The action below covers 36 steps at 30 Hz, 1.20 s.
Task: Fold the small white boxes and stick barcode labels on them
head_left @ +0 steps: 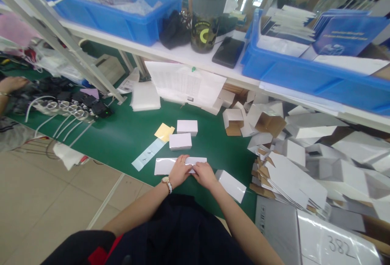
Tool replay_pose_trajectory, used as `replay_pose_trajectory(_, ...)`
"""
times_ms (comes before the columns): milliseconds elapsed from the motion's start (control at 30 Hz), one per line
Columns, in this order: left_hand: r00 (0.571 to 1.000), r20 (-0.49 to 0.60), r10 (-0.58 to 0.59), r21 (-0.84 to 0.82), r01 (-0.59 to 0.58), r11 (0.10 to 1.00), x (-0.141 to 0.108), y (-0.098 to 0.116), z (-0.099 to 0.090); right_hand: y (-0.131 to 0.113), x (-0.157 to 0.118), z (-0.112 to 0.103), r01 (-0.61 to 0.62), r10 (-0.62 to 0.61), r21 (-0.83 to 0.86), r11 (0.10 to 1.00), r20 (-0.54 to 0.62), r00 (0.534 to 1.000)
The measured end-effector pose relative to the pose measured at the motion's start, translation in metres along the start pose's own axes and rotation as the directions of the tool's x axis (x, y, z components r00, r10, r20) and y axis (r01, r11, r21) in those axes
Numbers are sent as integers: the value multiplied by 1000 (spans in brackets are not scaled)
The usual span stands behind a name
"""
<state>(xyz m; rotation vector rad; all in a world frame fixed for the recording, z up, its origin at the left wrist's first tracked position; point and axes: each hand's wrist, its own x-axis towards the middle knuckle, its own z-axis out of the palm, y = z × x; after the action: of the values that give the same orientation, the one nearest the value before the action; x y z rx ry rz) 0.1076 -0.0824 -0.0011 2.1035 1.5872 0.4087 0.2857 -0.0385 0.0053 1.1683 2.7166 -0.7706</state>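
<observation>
A white carton (pixel 165 166) lies lengthwise near the front edge of the green table (pixel 122 135). My left hand (pixel 180 171), with a watch on its wrist, presses closed fingers on the carton's middle. Close beside it, my right hand (pixel 205 174) grips the right part of the same carton, thumbs nearly meeting. Beyond the hands sit two small white boxes (pixel 180 141) (pixel 187 127), one behind the other. Another white carton (pixel 231 185) lies to the right of my right hand.
Yellow notes (pixel 163 131) and a pale blue strip (pixel 148 154) lie left of the boxes. Many white cartons (pixel 295 179) are heaped at right. A shelf (pixel 183 55) with blue bins (pixel 304 70) crosses above. Another person's hand (pixel 14 84) is at far left.
</observation>
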Motion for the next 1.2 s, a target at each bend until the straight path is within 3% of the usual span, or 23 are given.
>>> replay_pose_trajectory(467,999,40,-15,-33,17,999,1,-1,-5,5,-2,0,-23,21,48,999,29,999)
replay_pose_trajectory(700,1000,24,-9,-90,11,996,1,-1,-12,-1,13,-7,-190,185,81,978,64,981)
replay_pose_trajectory(800,1000,3,9,-128,-8,992,-1,-17,-27,-4,13,-13,-261,254,93,961,81,964)
replay_pose_trajectory(867,983,-118,-140,-165,120,979,-1,-41,-40,-5,13,-17,-301,291,109,947,98,952)
replay_pose_trajectory(900,941,-204,-270,-192,232,954,1,-56,-47,-6,13,-18,-317,306,115,941,104,946)
replay_pose_trajectory(933,867,-288,-405,-226,350,909,5,-74,-54,-8,13,-20,-332,321,120,936,106,941)
replay_pose_trajectory(1000,681,-400,-613,-293,539,790,17,-110,-67,-13,14,-21,-359,348,121,925,105,932)
replay_pose_trajectory(1033,611,-421,-671,-310,598,739,24,-127,-72,-15,15,-20,-373,362,125,919,100,927)
replay_pose_trajectory(1133,455,-398,-797,-369,715,593,51,-169,-84,-16,16,-16,-401,390,200,894,94,916)
replay_pose_trajectory(1200,417,-323,-849,-411,746,523,66,-186,-90,-13,18,-12,-423,408,266,866,113,906)
